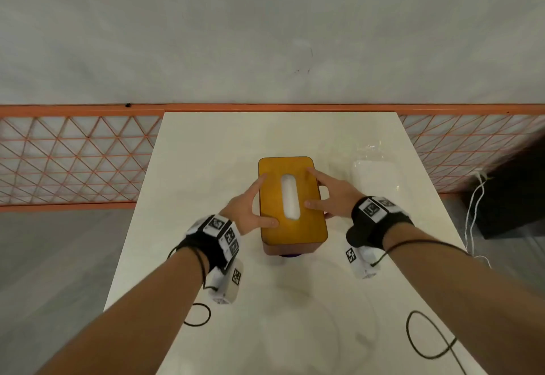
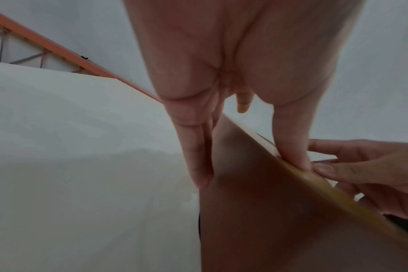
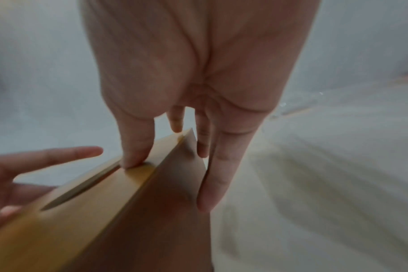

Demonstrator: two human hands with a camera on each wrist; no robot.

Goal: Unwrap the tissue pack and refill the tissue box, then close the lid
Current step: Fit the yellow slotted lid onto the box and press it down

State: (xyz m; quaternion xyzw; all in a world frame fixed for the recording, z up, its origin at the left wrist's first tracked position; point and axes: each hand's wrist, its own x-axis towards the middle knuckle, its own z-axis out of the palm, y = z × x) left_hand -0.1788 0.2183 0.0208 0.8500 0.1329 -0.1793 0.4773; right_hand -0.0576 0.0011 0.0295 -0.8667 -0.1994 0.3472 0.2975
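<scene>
My left hand and right hand: fingers straight and spread down the long sides of the tissue box, thumbs pressed flat on its yellow lid, mid-table. Tissue pack: wrapped, just right of box. Risk: uneven pull may jam the lid or tip the box.

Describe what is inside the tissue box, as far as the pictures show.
Through the oval slot in the wooden lid, something white shows inside the tissue box; the lid hides how full the box is.
</scene>
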